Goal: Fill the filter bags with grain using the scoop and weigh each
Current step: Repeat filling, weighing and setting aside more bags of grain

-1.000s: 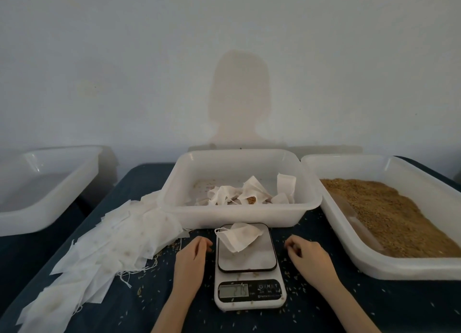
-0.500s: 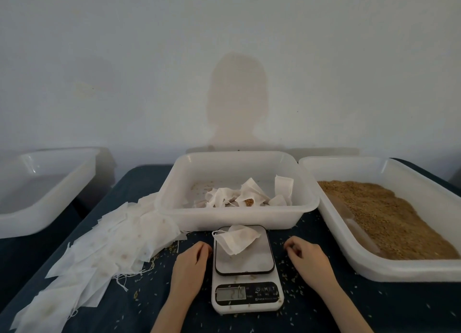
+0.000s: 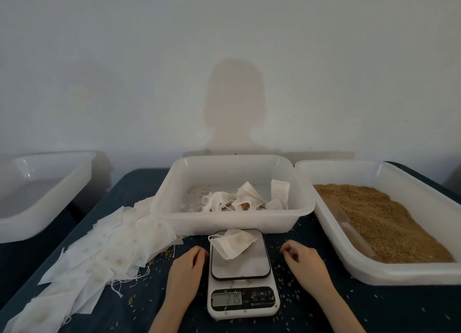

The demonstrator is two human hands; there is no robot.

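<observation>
Head view: crumpled white filter bag [image 3: 233,242] lying on the small white digital scale [image 3: 241,273], far end of the platform.
Bag mouth gapes left, string loose, faint tan showing through; display digits blurred. Left hand [image 3: 185,268] and right hand [image 3: 305,263] rest on the dark blue tablecloth [image 3: 374,307] either side, fingers loosely curled, holding nothing. Brown grain [image 3: 381,220] fills the right white plastic tub [image 3: 349,265].

One head-worn wide-angle view looks forward and down, close over the scale [image 3: 240,274] toward the wall [image 3: 224,58].

Dark table [image 3: 374,312] w/ scale [image 3: 241,283], two tubs [image 3: 232,220] [image 3: 389,270], empty bags [image 3: 99,255], stray grain.
</observation>
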